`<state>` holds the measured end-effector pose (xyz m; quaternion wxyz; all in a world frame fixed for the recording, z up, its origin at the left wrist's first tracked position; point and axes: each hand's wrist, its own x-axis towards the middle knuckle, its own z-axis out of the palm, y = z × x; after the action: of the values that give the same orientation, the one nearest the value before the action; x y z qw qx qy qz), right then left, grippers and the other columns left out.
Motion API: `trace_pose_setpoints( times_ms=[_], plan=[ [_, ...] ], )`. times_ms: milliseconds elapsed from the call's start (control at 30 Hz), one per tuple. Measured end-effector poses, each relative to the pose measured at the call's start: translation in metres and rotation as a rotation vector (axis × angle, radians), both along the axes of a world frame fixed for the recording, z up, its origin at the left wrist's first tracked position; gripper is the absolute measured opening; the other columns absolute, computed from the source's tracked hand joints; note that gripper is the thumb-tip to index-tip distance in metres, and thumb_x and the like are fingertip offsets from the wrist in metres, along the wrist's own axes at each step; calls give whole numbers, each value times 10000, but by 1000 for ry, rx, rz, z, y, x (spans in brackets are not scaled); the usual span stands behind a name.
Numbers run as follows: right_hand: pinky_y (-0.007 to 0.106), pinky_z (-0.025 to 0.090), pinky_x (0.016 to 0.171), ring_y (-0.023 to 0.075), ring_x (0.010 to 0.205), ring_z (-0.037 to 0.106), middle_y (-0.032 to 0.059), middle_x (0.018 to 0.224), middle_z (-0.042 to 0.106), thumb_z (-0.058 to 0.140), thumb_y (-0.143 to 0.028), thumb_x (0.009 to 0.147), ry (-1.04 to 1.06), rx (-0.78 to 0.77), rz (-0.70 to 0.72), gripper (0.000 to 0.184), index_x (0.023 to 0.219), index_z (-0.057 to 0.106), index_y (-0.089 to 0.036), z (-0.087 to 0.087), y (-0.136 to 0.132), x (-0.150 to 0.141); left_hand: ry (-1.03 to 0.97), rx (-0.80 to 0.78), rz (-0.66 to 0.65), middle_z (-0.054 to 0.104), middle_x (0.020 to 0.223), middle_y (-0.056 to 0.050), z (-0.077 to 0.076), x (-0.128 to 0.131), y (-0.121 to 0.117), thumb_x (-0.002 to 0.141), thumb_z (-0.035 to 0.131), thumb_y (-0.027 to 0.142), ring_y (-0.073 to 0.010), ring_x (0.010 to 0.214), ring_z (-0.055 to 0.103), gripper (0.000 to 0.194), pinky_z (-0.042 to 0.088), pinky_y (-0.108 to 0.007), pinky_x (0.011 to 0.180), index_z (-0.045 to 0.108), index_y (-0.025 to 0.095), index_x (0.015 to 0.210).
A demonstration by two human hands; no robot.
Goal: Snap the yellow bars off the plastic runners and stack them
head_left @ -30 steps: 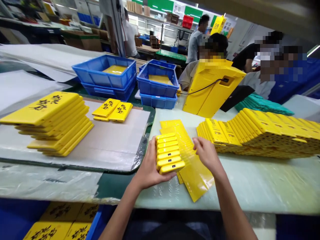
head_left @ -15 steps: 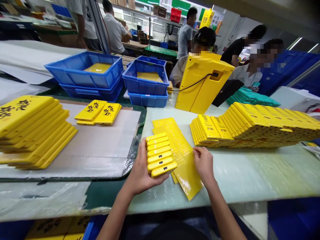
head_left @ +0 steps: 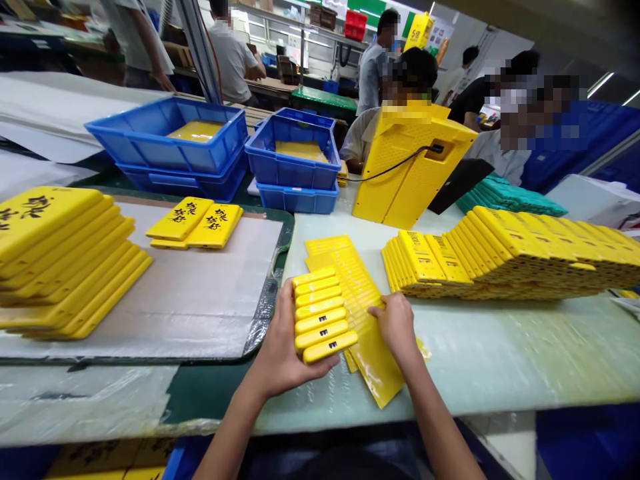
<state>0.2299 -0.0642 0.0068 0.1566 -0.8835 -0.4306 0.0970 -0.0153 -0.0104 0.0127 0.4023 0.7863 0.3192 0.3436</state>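
Observation:
My left hand grips a fanned bundle of narrow yellow plastic casings, each with a small black slot on its edge. My right hand rests with its fingers on a fanned spread of flat yellow strips, and a glossy yellow panel lies under them. Whether those fingers pinch the strips, I cannot tell. To the right lies a long, overlapping row of yellow casings. On a grey-topped, green-edged board at left sit stacked yellow casings with black lettering.
Two stacks of blue plastic crates hold yellow pieces beyond the board. An upright yellow perforated panel trails a black cable. Teal pieces lie beyond it. Several co-workers stand or sit across the bench.
My right hand has slid left across the yellow strips, and a strip corner now shows beyond it. My left hand keeps the same bundle, and the view has shifted slightly.

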Motion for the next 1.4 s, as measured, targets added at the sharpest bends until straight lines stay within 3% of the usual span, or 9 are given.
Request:
trace_pose_setpoints(
  times_ms=[300, 533, 633, 733, 900, 1033, 1100, 1200, 1400],
  plan=[
    [338, 397, 806, 293, 943, 657, 198, 1011, 712, 775, -180, 907, 1, -5, -2, 154, 962, 802, -39, -3, -1, 5, -5, 3, -16, 286, 1651, -205, -8, -1, -2, 736, 846, 618, -525, 1504, 377, 1352, 360, -798, 1154, -124, 399, 1652],
    [360, 421, 830, 284, 909, 661, 167, 1051, 730, 771, -198, 854, 126, 231, -166, 254, 1080, 781, -84, -16, -10, 3, 2, 19, -12, 287, 1653, -197, -8, -2, -2, 741, 848, 612, -534, 1515, 358, 1354, 352, -809, 1158, -129, 412, 1657],
    [376, 436, 840, 270, 894, 642, 147, 1036, 722, 676, -188, 831, 246, 338, -197, 178, 982, 752, -134, -18, -11, 6, -9, 24, -15, 304, 1647, -201, -7, -2, -2, 752, 847, 597, -505, 1529, 355, 1339, 349, -780, 1184, -106, 380, 1667],
    [383, 502, 795, 248, 778, 646, 106, 841, 710, 738, -330, 717, 528, 380, -175, 223, 843, 705, -149, -12, -9, 23, -6, 25, -10, 301, 1645, -232, -6, 0, -2, 749, 853, 589, -490, 1531, 356, 1352, 359, -757, 1189, -100, 313, 1667],
    [351, 589, 752, 216, 768, 706, 126, 873, 740, 875, -562, 528, 994, 381, -115, 556, 823, 717, -119, 21, -15, 45, -6, 33, -3, 265, 1652, -239, -4, 2, -2, 744, 855, 600, -483, 1552, 309, 1338, 320, -752, 1212, -75, 300, 1658],
    [203, 521, 611, 103, 589, 610, 29, 660, 658, 972, -500, 554, 1136, 557, -125, 510, 831, 766, -124, 67, -23, 25, -31, 34, -5, 263, 1644, -226, -2, 3, -4, 719, 877, 568, -469, 1549, 311, 1350, 312, -722, 1237, -53, 291, 1657],
    [169, 490, 573, 79, 535, 572, 4, 580, 609, 974, -457, 615, 1095, 635, -64, 427, 821, 789, -133, 91, -26, 3, -36, 42, 2, 269, 1627, -231, -1, 4, -4, 704, 885, 576, -460, 1544, 318, 1357, 310, -696, 1253, -28, 258, 1655],
    [163, 458, 507, 83, 489, 553, 13, 538, 601, 942, -422, 676, 982, 584, 57, 340, 793, 802, -135, 119, -25, -35, -35, 48, 16, 297, 1601, -232, 0, 5, -5, 687, 897, 573, -443, 1530, 347, 1361, 337, -658, 1255, -3, 224, 1647],
    [181, 474, 473, 105, 510, 562, 55, 592, 660, 888, -418, 687, 883, 499, 105, 313, 741, 801, -122, 133, -19, -77, -20, 59, 22, 265, 1625, -246, 2, 5, -7, 670, 900, 574, -452, 1547, 308, 1387, 326, -635, 1271, -3, 185, 1650]
  ],
)
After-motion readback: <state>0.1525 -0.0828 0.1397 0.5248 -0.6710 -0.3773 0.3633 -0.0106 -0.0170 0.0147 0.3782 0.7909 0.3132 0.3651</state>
